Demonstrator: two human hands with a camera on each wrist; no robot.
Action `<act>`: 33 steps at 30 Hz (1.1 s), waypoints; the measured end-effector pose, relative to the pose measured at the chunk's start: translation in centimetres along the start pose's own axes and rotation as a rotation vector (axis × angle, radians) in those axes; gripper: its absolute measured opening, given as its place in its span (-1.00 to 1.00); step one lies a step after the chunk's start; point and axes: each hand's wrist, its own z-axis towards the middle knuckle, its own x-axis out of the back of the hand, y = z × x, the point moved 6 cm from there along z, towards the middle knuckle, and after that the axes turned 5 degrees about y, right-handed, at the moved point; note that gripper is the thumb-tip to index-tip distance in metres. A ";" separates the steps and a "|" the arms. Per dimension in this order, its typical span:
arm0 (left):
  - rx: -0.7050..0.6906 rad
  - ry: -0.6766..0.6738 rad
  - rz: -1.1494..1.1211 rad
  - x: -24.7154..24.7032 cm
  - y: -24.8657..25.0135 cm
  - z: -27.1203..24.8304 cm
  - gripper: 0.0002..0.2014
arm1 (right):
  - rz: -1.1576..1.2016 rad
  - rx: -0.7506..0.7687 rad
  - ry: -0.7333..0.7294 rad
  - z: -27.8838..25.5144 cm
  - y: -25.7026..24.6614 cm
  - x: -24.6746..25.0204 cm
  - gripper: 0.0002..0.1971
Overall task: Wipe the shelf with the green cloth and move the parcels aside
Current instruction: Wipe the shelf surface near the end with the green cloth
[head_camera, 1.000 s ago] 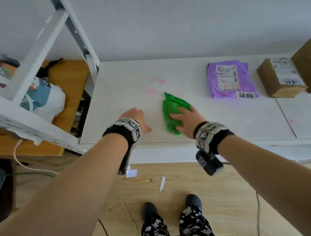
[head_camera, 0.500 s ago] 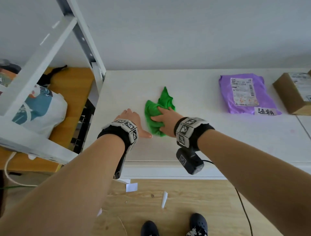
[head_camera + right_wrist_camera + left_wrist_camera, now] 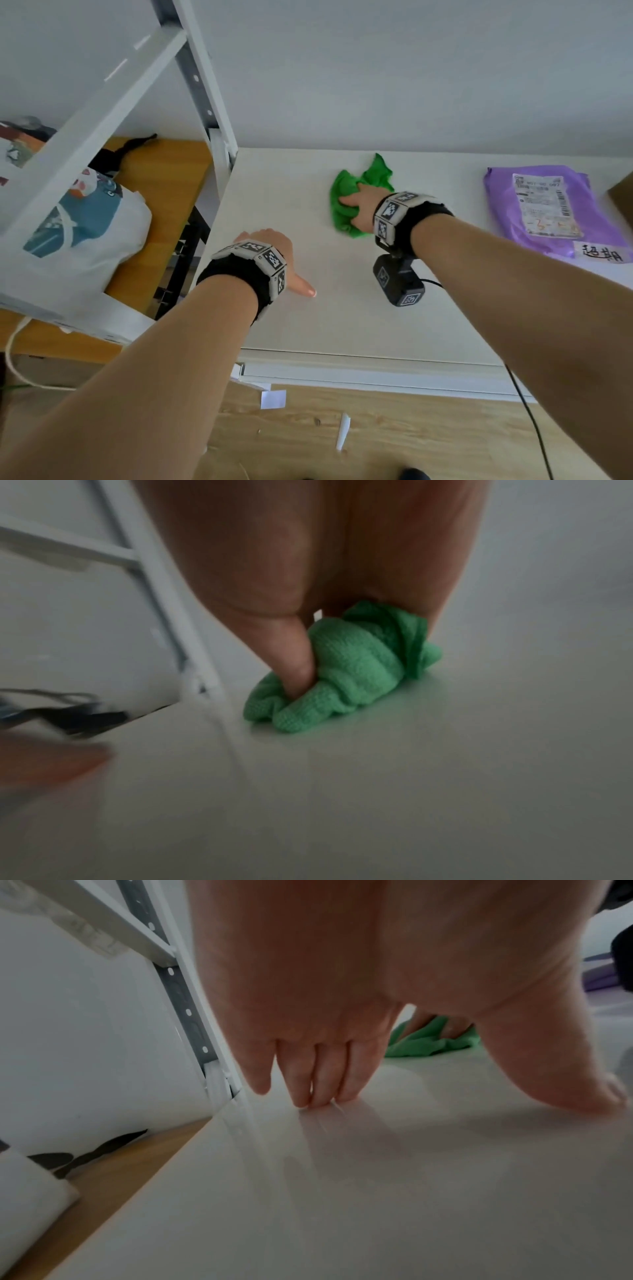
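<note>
Far left there's a white plastic bag [image 3: 85,219] on a wooden bench, then the white shelf [image 3: 342,325] against a plain pale wall. The left hand [image 3: 265,240] is braced on it, fingers straight and spread, holding nothing. The right hand [image 3: 359,205] is bunched round the green cloth [image 3: 346,192] near the back; only the right wrist view shows the thumb dug in. The purple parcel [image 3: 548,205] has a printed label, too blurry to read.

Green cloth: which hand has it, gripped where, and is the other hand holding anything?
The right hand grips the green cloth bunched at its middle, thumb dug into the folds. The left hand holds nothing; its fingertips rest on the shelf.
</note>
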 end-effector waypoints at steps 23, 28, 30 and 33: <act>-0.031 -0.120 0.016 0.2 -3.8 3.4 0.00 | -0.019 0.162 0.057 7.2 -6.3 2.3 -0.47; -0.048 -0.077 0.005 0.2 -4.0 2.4 0.14 | -0.070 0.415 -0.016 3.8 -9.9 -0.1 -0.43; -0.045 -0.059 -0.013 0.1 -4.1 2.1 0.06 | -0.058 0.415 -0.017 2.9 -8.2 0.0 -0.43; -0.037 -0.042 -0.022 -0.2 -4.4 1.6 0.11 | -0.074 0.229 0.042 4.1 -4.4 1.6 -0.44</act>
